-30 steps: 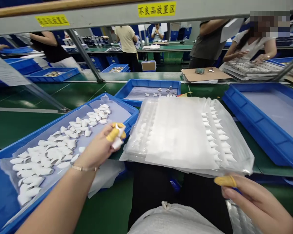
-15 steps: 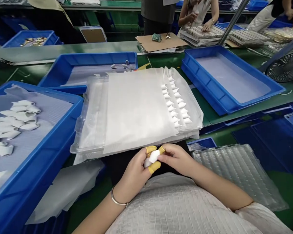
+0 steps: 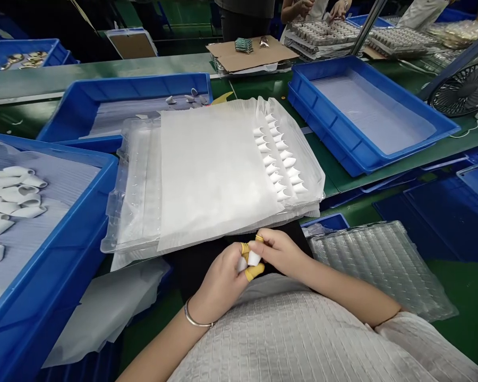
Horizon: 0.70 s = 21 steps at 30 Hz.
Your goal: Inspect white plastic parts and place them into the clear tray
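While the left hand point(image 3: 223, 273) and the right hand point(image 3: 282, 253) meet low over the lap point(image 3: 193, 262), the left is curled around a small white piece point(image 3: 254, 259), and the right pinches it from the other side. The fingers hide much, so I cannot tell whether a second piece is there also. Yellow finger covers point(image 3: 255, 272) sit on some fingertips. If these are smooth, as I suppose, the piece could slip and fall, because mostly the fingertips hold it. Too strong a pinch could perhaps mark its edge.

Just beyond the hands lies a clear tray point(image 3: 112, 233), its near edge reaching over the lap; a careless knuckle could push it and disturb the rows of white pieces point(image 3: 269, 159) at its right side. The white sheet point(image 3: 211, 175) on top seems loose, and the fan point(image 3: 464, 90) could lift it, if it is running, which I cannot tell. At the left, loose pieces point(image 3: 18, 194) lie against one another in a blue bin point(image 3: 66, 249); such contact could scratch them.
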Each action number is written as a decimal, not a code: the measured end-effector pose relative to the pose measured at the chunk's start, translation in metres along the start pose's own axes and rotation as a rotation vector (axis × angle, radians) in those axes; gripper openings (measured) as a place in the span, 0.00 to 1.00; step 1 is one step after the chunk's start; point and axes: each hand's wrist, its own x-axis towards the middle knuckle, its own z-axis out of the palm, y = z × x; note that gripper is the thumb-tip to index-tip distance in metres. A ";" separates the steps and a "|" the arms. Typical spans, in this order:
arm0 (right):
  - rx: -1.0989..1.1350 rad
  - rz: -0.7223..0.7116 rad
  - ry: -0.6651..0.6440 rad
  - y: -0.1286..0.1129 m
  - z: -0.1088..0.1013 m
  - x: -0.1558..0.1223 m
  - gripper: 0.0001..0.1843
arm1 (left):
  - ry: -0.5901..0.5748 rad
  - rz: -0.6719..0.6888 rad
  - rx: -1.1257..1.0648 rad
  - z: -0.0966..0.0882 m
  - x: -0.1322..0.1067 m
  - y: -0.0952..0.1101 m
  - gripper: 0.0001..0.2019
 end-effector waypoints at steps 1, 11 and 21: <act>0.052 0.005 -0.011 0.001 -0.002 0.001 0.22 | -0.012 -0.011 -0.027 0.000 -0.001 0.000 0.08; 0.231 0.022 -0.163 0.013 -0.017 0.000 0.17 | -0.047 -0.105 -0.078 -0.003 0.000 -0.002 0.09; -0.133 -0.290 -0.024 0.004 -0.025 -0.005 0.12 | 0.036 -0.150 -0.416 0.000 0.001 -0.007 0.10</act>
